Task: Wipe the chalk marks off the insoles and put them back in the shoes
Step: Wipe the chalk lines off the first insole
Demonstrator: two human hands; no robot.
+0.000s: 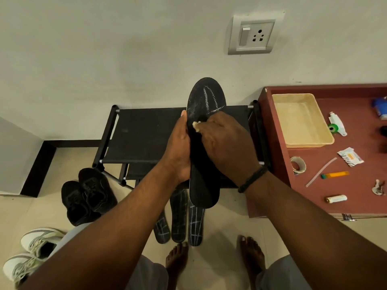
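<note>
A black insole [206,97] with smeared white chalk lines near its toe stands upright in front of me. My left hand [180,147] grips its left edge from behind. My right hand [226,145] pinches a small pale cloth [196,124] and presses it on the insole's middle. Three more black insoles [178,218] with chalk grid marks lie on the floor below, partly hidden by my arms. A pair of black shoes [88,195] sits on the floor at the left, and a pair of white and grey sneakers [31,252] lies at the bottom left.
A black fabric shoe rack [144,135] stands against the wall behind the insole. At the right is a red-brown table [335,185] with a beige tray [301,120], a tape roll [297,164], a battery [336,199] and other small items. My bare feet [251,256] are on the tile floor.
</note>
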